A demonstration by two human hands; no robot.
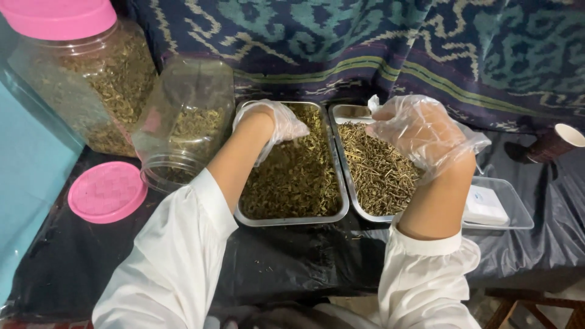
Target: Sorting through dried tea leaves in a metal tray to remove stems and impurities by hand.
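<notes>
Both my hands wear loose clear plastic gloves and white sleeves. My left hand (268, 122) reaches down into the left steel tray (292, 218), its fingers curled into the greenish dried herbs (298, 176); whether it holds any is hidden. My right hand (420, 134) hovers above the right steel tray (353, 111), which holds paler, stick-like dried herbs (378, 170). Its fingers are bent and pinched, and I cannot see anything in them.
An open clear jar (183, 125) lies tilted left of the trays, partly filled with herbs, its pink lid (107, 192) lying flat nearby. A big pink-capped jar (85, 73) stands behind. A clear tray with a white scale (487, 207) and a paper cup (557, 141) sit right.
</notes>
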